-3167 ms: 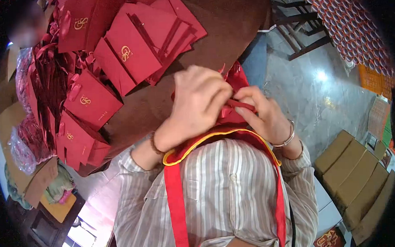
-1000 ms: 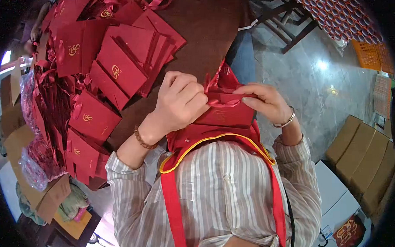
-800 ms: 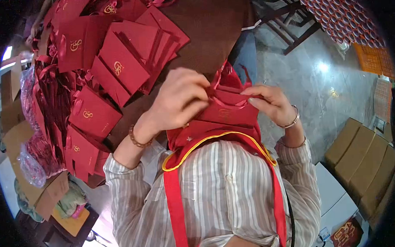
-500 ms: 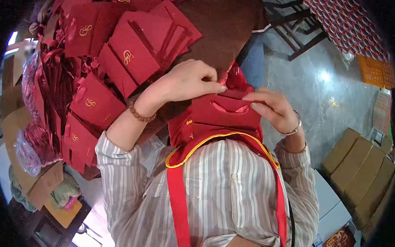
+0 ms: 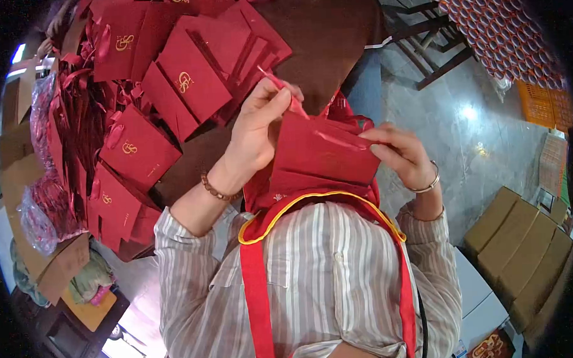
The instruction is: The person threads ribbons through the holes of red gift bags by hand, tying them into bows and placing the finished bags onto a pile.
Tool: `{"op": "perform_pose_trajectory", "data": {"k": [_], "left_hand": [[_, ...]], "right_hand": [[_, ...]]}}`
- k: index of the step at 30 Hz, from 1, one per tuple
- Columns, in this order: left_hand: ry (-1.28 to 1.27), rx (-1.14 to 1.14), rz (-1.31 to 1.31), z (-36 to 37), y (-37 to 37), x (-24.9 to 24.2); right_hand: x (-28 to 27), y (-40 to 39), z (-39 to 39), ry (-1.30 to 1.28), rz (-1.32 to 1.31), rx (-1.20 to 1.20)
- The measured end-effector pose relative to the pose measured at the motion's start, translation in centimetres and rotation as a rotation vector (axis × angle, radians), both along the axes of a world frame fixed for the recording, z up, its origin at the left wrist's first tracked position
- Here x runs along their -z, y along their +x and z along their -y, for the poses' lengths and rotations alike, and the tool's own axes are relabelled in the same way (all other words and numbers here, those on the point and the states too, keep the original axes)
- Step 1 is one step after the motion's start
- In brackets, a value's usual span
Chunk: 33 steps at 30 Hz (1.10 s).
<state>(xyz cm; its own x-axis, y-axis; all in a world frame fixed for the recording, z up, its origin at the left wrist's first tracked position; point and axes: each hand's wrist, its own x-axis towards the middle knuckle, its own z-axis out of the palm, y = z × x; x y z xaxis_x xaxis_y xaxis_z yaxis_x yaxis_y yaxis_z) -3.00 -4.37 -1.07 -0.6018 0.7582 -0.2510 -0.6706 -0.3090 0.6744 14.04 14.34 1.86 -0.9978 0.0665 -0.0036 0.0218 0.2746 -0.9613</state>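
A dark red paper gift bag point(image 5: 323, 155) is held in front of my red apron point(image 5: 257, 275) with yellow trim. A ribbon handle point(image 5: 342, 140) runs across its upper side. My left hand point(image 5: 262, 120), wearing a bead bracelet, is closed in a pinch on a red ribbon point(image 5: 296, 107), whose pointed end sticks up past the fingers. At the bag's right upper edge, my right hand point(image 5: 399, 153), with a metal bangle, has thumb and fingers closed on it. The inside of the bag is hidden from me.
Several red gift bags point(image 5: 188, 84) with gold lettering cover the brown table point(image 5: 320, 45) at left. Bundled red ribbons point(image 5: 95, 135) and plastic-wrapped goods point(image 5: 41, 209) lie farther left. A wooden stool point(image 5: 433, 41), orange crate point(image 5: 540, 110) and cardboard boxes point(image 5: 522, 253) stand at right.
My left hand has moved left and turned upward, drawing the ribbon up from the bag's edge. The bag has tilted and shows more of its side. My right hand stays at the bag's edge.
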Motion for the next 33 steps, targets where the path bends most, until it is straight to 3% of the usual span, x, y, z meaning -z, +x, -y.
{"op": "perform_pose_trajectory", "data": {"k": [3, 5, 6, 7, 9, 10, 11, 13, 14, 15, 17, 19, 21, 22, 25, 27, 29, 30, 31, 33], "left_hand": [[0.026, 0.042, 0.016, 0.9, 0.3, -0.2], [0.085, 0.177, -0.128, 1.8, 0.4, -1.4], [0.235, 0.263, -0.36, 1.8, -0.1, -1.2], [0.239, 0.268, -0.355, 1.8, -0.6, -1.8], [0.388, 0.607, -1.039, 1.5, -1.6, -3.6], [0.431, 0.742, -0.897, 1.3, -1.4, -3.6], [0.436, 0.744, -0.898, 0.9, -1.2, -3.3], [-0.001, 0.547, -0.834, 0.0, -0.4, -2.4], [-0.074, 0.482, -1.039, -0.9, -0.5, -1.6], [-0.071, 0.48, -1.044, -1.8, -0.7, -0.7], [-0.191, 0.359, -1.55, -3.3, -0.6, 1.0], [-0.269, 0.36, -1.544, -4.0, -0.5, 1.6], [-0.13, 0.618, -0.448, -4.4, -0.7, 1.6], [-0.139, 0.733, -0.464, -4.5, -1.6, 2.1], [0.044, 0.746, -0.317, -4.7, -1.4, 2.0], [-0.021, 0.699, -0.243, -4.8, -2.0, 1.2], [-0.209, 0.655, -0.433, -5.2, -2.5, 0.8], [-0.226, 0.548, -0.562, -5.4, -2.3, 0.3], [-0.222, 0.555, -0.565, -5.5, -2.3, 0.0], [-0.305, 0.474, -0.758, -5.6, -2.3, -0.3]], "right_hand": [[-0.1, 0.1, -0.8, 0.106, -0.051, -0.094], [-0.4, 0.3, -1.2, 0.116, -0.088, -0.129], [-0.5, 0.4, -1.4, 0.124, -0.126, -0.169], [-0.5, 0.4, -1.5, 0.126, -0.12, -0.164], [-0.2, 0.1, -1.7, 0.223, -0.243, -0.178], [0.1, 0.0, -1.9, 0.226, -0.24, -0.173], [0.7, -0.3, -2.1, 0.202, -0.278, -0.178], [1.5, -1.0, -2.7, 0.181, -0.322, -0.181], [1.7, -1.3, -3.0, 0.18, -0.336, -0.177], [1.9, -1.7, -3.2, 0.182, -0.351, -0.175], [2.1, -2.4, -3.5, 0.108, -0.354, -0.18], [2.6, -3.0, -3.9, -0.016, -0.379, -0.173], [2.9, -3.3, -4.3, -0.041, -0.386, -0.164], [3.4, -3.3, -4.5, -0.066, -0.407, -0.122], [4.1, -3.0, -5.8, -0.073, -0.435, -0.093], [4.5, -2.7, -6.6, -0.054, -0.443, -0.101], [5.3, -2.3, -7.0, -0.228, -0.354, -0.148], [4.7, -1.5, -6.4, -0.507, -0.011, 0.031], [4.6, -1.3, -6.7, -0.505, -0.015, 0.038], [4.4, -0.9, -7.4, -0.206, -0.115, -0.043]]}}
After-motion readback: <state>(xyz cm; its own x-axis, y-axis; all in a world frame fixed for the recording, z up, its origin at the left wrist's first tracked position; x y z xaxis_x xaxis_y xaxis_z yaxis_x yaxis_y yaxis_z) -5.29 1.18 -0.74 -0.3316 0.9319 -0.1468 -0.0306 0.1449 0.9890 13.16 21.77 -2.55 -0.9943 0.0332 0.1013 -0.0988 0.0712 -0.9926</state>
